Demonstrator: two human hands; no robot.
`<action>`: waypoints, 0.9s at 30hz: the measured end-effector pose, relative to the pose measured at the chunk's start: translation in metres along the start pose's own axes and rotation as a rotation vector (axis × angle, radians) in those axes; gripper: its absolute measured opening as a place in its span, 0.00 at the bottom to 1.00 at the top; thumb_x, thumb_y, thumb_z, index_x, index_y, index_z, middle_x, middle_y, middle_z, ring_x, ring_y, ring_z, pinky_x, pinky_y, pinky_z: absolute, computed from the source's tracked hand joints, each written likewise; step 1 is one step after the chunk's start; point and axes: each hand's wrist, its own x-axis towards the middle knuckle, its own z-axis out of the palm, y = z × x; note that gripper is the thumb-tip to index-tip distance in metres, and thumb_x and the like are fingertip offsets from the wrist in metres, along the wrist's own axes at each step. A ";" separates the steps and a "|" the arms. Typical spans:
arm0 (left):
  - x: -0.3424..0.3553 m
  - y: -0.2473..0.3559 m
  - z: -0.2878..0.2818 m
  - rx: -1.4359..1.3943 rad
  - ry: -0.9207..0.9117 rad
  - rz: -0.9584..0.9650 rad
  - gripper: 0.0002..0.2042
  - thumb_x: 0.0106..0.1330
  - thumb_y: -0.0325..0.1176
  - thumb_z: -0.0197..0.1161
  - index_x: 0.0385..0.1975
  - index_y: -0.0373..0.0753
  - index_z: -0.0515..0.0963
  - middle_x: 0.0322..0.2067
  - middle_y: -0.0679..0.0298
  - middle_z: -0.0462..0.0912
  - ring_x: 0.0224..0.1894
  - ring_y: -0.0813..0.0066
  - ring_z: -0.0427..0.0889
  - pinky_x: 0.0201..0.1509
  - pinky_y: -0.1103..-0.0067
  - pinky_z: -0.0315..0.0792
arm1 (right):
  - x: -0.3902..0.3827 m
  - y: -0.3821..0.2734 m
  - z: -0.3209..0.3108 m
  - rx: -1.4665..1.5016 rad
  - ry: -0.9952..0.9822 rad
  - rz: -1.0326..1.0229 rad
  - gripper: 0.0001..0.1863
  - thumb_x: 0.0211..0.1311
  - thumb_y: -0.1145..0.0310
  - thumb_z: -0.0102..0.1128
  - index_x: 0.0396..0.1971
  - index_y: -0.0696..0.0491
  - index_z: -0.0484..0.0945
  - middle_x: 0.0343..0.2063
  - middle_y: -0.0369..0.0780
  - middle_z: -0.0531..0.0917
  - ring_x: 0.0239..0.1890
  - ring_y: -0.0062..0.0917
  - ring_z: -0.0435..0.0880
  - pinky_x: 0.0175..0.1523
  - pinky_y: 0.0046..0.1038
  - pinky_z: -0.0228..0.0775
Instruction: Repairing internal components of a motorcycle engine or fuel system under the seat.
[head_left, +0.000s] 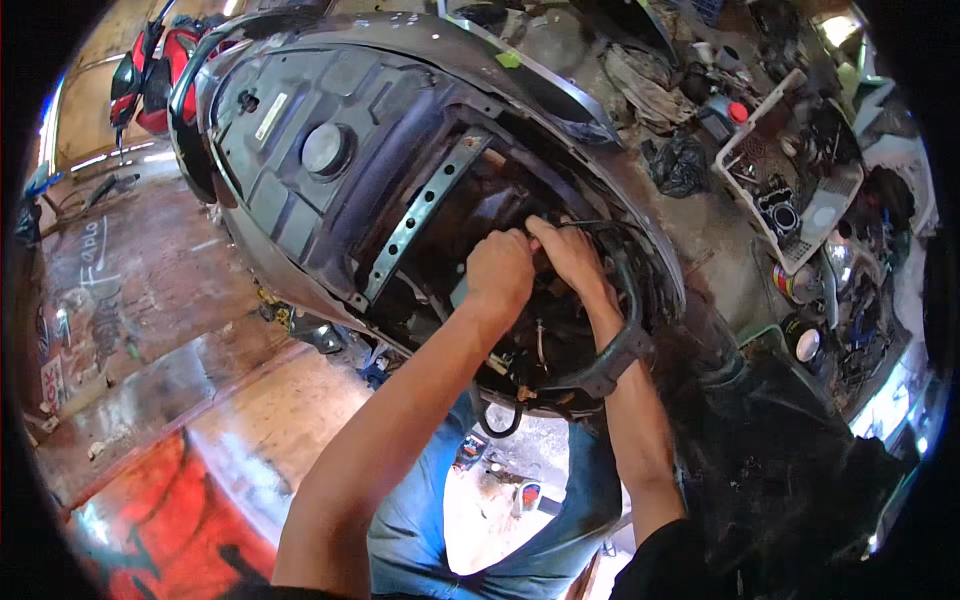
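A scooter body (440, 95) with its seat off lies in front of me, its dark inner bay open. Inside that bay my left hand (500, 268) is closed in a fist-like grip, back of the hand up. Touching it on the right, my right hand (566, 254) has its fingers bent and pressed together. What both hold is hidden by the fingers. A flat metal crossbar with holes (415, 220) spans the bay to the left of my hands. Close to my right wrist curves a thick black frame tube (634, 300).
A round tank cap (327, 150) sits on the scooter's far left part. A black hose loop (500, 432) hangs at the near edge. On the right stands a white crate (722, 160) of greasy parts, beside a black plastic bag (676, 166). Painted wooden boards (150, 290) lie left.
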 end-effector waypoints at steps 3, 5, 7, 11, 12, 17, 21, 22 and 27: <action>0.010 -0.007 -0.009 -0.098 -0.093 0.069 0.14 0.70 0.38 0.58 0.30 0.34 0.82 0.29 0.48 0.85 0.36 0.50 0.86 0.41 0.63 0.80 | 0.000 -0.001 -0.006 0.047 -0.012 -0.113 0.30 0.61 0.40 0.48 0.38 0.52 0.85 0.45 0.59 0.82 0.53 0.54 0.78 0.58 0.41 0.68; 0.005 -0.006 -0.011 -0.151 -0.124 0.027 0.16 0.70 0.41 0.59 0.31 0.34 0.83 0.29 0.46 0.85 0.37 0.48 0.86 0.42 0.63 0.80 | 0.004 0.003 0.000 -0.004 0.079 0.008 0.30 0.60 0.41 0.51 0.35 0.55 0.85 0.42 0.55 0.85 0.50 0.49 0.82 0.55 0.39 0.69; 0.004 -0.001 -0.018 -0.123 -0.132 -0.016 0.18 0.71 0.45 0.58 0.33 0.34 0.84 0.30 0.46 0.85 0.39 0.48 0.86 0.44 0.63 0.80 | 0.008 0.011 -0.003 0.167 0.094 -0.132 0.31 0.60 0.42 0.55 0.36 0.59 0.85 0.42 0.50 0.86 0.46 0.38 0.83 0.55 0.37 0.68; 0.012 0.002 -0.025 -0.063 -0.173 -0.006 0.20 0.71 0.47 0.58 0.33 0.34 0.84 0.32 0.47 0.86 0.39 0.50 0.86 0.45 0.64 0.80 | 0.025 0.026 -0.004 0.296 -0.032 -0.069 0.22 0.68 0.50 0.54 0.32 0.55 0.82 0.35 0.33 0.82 0.39 0.20 0.76 0.51 0.28 0.66; 0.018 0.000 -0.025 -0.079 -0.148 0.031 0.24 0.71 0.50 0.56 0.31 0.31 0.83 0.30 0.44 0.85 0.37 0.47 0.86 0.44 0.62 0.80 | 0.028 0.022 -0.004 0.371 -0.062 -0.017 0.21 0.69 0.50 0.53 0.30 0.53 0.82 0.34 0.31 0.81 0.39 0.19 0.75 0.51 0.27 0.64; 0.020 0.009 -0.019 -0.018 -0.120 0.028 0.27 0.71 0.53 0.54 0.31 0.29 0.82 0.33 0.41 0.85 0.37 0.45 0.86 0.43 0.61 0.80 | 0.026 0.018 -0.008 0.465 -0.184 0.005 0.19 0.69 0.50 0.52 0.29 0.51 0.79 0.30 0.29 0.78 0.37 0.18 0.72 0.50 0.25 0.61; 0.030 0.005 -0.024 -0.039 -0.264 -0.012 0.20 0.70 0.48 0.59 0.38 0.33 0.83 0.37 0.48 0.86 0.43 0.51 0.87 0.48 0.66 0.81 | 0.027 0.024 -0.006 0.457 -0.180 -0.021 0.22 0.68 0.49 0.51 0.28 0.52 0.80 0.31 0.30 0.80 0.37 0.17 0.73 0.50 0.28 0.63; 0.027 0.005 -0.021 -0.061 -0.227 0.009 0.20 0.70 0.47 0.60 0.38 0.32 0.83 0.37 0.47 0.86 0.42 0.51 0.87 0.47 0.65 0.81 | 0.026 0.025 -0.007 0.412 -0.131 -0.016 0.25 0.65 0.46 0.54 0.29 0.57 0.80 0.33 0.35 0.82 0.39 0.24 0.76 0.50 0.30 0.64; 0.011 -0.005 -0.018 -0.075 -0.217 0.034 0.14 0.67 0.40 0.62 0.37 0.33 0.83 0.36 0.48 0.86 0.41 0.49 0.87 0.48 0.64 0.80 | 0.009 0.010 0.005 0.060 0.151 -0.050 0.36 0.59 0.41 0.55 0.37 0.67 0.81 0.47 0.55 0.83 0.54 0.46 0.79 0.59 0.38 0.66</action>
